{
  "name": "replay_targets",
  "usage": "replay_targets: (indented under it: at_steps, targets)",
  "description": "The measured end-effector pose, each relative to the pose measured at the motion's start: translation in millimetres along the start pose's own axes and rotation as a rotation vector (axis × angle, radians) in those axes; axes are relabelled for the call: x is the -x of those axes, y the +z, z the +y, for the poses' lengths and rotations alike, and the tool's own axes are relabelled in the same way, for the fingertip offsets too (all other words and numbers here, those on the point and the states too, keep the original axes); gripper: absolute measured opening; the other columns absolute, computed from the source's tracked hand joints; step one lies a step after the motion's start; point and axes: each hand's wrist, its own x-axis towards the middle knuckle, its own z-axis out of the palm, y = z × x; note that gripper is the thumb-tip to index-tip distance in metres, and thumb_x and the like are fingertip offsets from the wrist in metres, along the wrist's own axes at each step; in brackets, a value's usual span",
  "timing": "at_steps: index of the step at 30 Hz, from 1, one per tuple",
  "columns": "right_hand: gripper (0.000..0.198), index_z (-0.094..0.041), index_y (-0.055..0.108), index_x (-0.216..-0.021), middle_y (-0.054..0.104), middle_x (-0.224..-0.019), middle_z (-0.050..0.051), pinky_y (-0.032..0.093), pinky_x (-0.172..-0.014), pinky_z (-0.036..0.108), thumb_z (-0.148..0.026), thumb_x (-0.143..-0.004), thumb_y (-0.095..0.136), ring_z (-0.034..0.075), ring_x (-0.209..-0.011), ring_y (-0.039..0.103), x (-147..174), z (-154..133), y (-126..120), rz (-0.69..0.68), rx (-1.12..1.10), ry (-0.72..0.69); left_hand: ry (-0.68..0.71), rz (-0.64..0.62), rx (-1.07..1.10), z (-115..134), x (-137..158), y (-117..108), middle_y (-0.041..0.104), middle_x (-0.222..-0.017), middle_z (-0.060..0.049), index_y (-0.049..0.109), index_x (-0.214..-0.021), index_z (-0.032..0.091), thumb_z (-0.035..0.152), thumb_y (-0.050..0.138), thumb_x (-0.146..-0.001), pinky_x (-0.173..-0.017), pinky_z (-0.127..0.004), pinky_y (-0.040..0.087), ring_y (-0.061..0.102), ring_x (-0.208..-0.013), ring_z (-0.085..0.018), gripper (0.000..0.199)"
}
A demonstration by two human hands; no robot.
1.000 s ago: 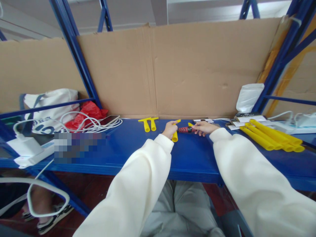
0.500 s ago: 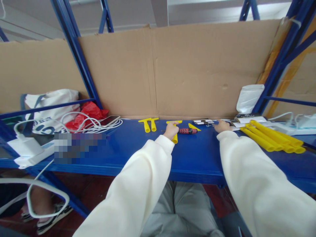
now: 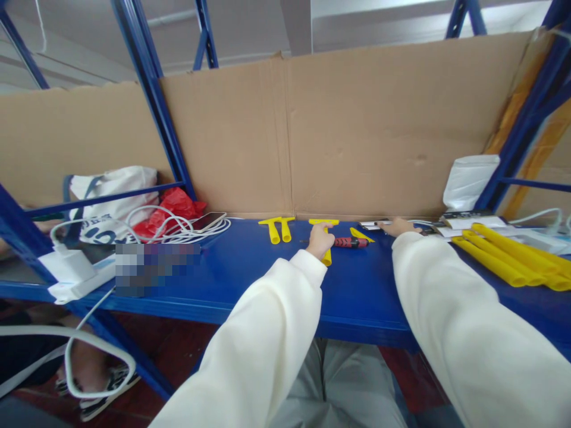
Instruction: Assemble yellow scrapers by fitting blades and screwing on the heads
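My left hand [image 3: 320, 239] is closed around a yellow T-shaped piece [image 3: 328, 259], its index finger along the crossbar. Just right of it lies a red and black screwdriver [image 3: 352, 242], close to my knuckles. A small yellow flat piece [image 3: 360, 234] rests behind the screwdriver. My right hand [image 3: 398, 227] reaches to the back of the blue shelf, fingers stretched leftward over small flat black and white pieces [image 3: 368, 226]. The fingers partly cover these pieces. Two more yellow T-shaped pieces [image 3: 273, 230] lie to the left, side by side.
Several yellow tubes [image 3: 504, 261] are piled at the right, before white and black boxes [image 3: 475, 220]. At left are a power strip [image 3: 82, 285], coiled white cables [image 3: 214, 229], a red bag [image 3: 181, 204] and a cloth bag [image 3: 120, 184]. Cardboard [image 3: 357, 137] stands behind the blue shelf [image 3: 263, 285].
My right hand has moved a little left, over the small black and white pieces. My left hand stays on the yellow T-shaped piece. The view has shifted slightly left.
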Motion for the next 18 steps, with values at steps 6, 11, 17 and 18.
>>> replay_targets:
  at_steps: [6,11,17,18]
  targets:
    - [0.069,-0.009,0.060,-0.123,0.051,-0.135,0.029,0.042,-0.090,0.061,-0.058,-0.075,0.061,0.044,-0.131,0.041,-2.1,-15.6,2.2,-0.041,0.070,0.137,-0.019,-0.006,0.015,0.6,-1.3,-0.8,0.068,-0.119,-0.014,0.075,-0.094,0.011,-0.012,0.051,-0.059,-0.108,-0.034,0.039,0.058,-0.120,-0.025,0.048]
    - [0.060,-0.011,0.065,-0.116,0.057,-0.128,0.026,0.044,-0.089,0.057,-0.053,-0.073,0.064,0.042,-0.126,0.047,-3.3,-12.3,6.4,-0.053,0.035,0.113,-0.009,-0.005,0.043,-2.2,-2.2,0.8,0.068,-0.119,-0.014,0.075,-0.093,0.011,-0.011,0.051,-0.059,-0.108,-0.034,0.039,0.058,-0.120,-0.025,0.047]
    - [0.057,-0.012,0.065,-0.114,0.063,-0.119,0.023,0.040,-0.094,0.059,-0.051,-0.072,0.065,0.038,-0.117,0.055,0.0,-12.0,-2.0,0.067,-0.058,0.074,0.015,-0.002,0.012,-0.6,0.1,-0.8,0.070,-0.115,-0.012,0.074,-0.096,0.012,-0.011,0.049,-0.061,-0.105,-0.032,0.042,0.060,-0.116,-0.023,0.049]
    - [0.057,-0.013,0.064,-0.116,0.064,-0.118,0.022,0.040,-0.094,0.059,-0.050,-0.071,0.066,0.038,-0.116,0.056,1.5,-12.7,-4.5,0.089,-0.084,0.059,0.018,-0.001,0.006,-0.1,0.5,-1.2,0.070,-0.115,-0.012,0.074,-0.096,0.011,-0.011,0.049,-0.061,-0.104,-0.032,0.042,0.060,-0.116,-0.023,0.048]
